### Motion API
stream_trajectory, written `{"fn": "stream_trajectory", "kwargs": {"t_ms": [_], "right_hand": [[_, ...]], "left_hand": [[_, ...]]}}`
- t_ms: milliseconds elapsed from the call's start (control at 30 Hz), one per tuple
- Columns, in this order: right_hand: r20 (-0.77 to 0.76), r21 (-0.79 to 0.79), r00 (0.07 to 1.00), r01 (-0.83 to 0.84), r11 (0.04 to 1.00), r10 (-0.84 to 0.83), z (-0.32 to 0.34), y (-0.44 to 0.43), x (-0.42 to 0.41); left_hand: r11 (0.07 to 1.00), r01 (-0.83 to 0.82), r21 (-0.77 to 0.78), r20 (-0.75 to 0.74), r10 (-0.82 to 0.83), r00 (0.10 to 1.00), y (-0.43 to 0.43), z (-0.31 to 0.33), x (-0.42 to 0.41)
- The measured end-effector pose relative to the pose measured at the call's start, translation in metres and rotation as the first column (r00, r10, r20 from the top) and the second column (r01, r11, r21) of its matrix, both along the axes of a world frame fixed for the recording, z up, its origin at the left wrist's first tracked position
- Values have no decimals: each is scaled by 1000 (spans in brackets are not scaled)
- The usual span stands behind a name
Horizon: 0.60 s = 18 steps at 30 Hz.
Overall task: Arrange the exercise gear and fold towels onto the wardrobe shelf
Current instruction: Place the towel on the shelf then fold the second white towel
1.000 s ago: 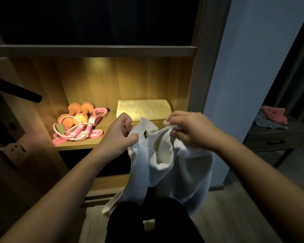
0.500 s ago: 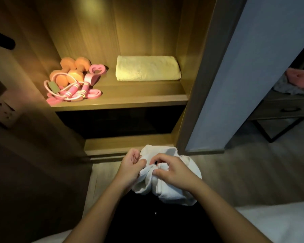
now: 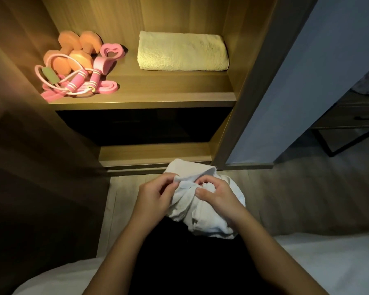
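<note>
A crumpled white towel (image 3: 202, 218) is bunched low in front of me, over my lap. My left hand (image 3: 156, 199) pinches its upper left edge and my right hand (image 3: 217, 196) grips a fold beside it. Above, on the lit wardrobe shelf (image 3: 158, 99), a folded cream towel (image 3: 182, 52) lies at the right. At the shelf's left lie orange dumbbells (image 3: 77, 54), a pink skipping rope (image 3: 77, 81) and a pink heart-shaped grip (image 3: 111, 51), heaped together.
A darker compartment (image 3: 141, 126) opens under the lit shelf, with the wardrobe's base ledge (image 3: 153, 154) just beyond my hands. A blue-grey wall panel (image 3: 307, 81) stands right. A dark side table (image 3: 354, 116) with pink cloth is far right. White bedding (image 3: 328, 262) flanks my lap.
The towel was held up spread open before the shelf; both hands have lowered it to my lap and gathered it into a bunch. My view has tilted downward.
</note>
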State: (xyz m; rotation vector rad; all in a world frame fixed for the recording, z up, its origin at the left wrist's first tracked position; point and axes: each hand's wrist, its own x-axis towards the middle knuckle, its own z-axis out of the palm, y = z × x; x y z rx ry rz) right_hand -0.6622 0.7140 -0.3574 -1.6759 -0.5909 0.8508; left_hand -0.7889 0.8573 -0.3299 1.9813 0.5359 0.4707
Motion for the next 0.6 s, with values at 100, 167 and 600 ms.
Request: {"fn": "stream_trajectory", "kwargs": {"t_ms": [100, 167, 600], "right_hand": [[-47, 22, 999, 10, 1000, -9, -2, 1, 0], [-58, 44, 998, 23, 999, -20, -2, 1, 0], [-112, 24, 993, 43, 999, -40, -6, 1, 4]], "left_hand": [[963, 46, 267, -7, -46, 999, 8, 1, 4], [943, 118, 311, -107, -89, 990, 15, 4, 8], [921, 286, 266, -279, -210, 937, 20, 13, 12]]}}
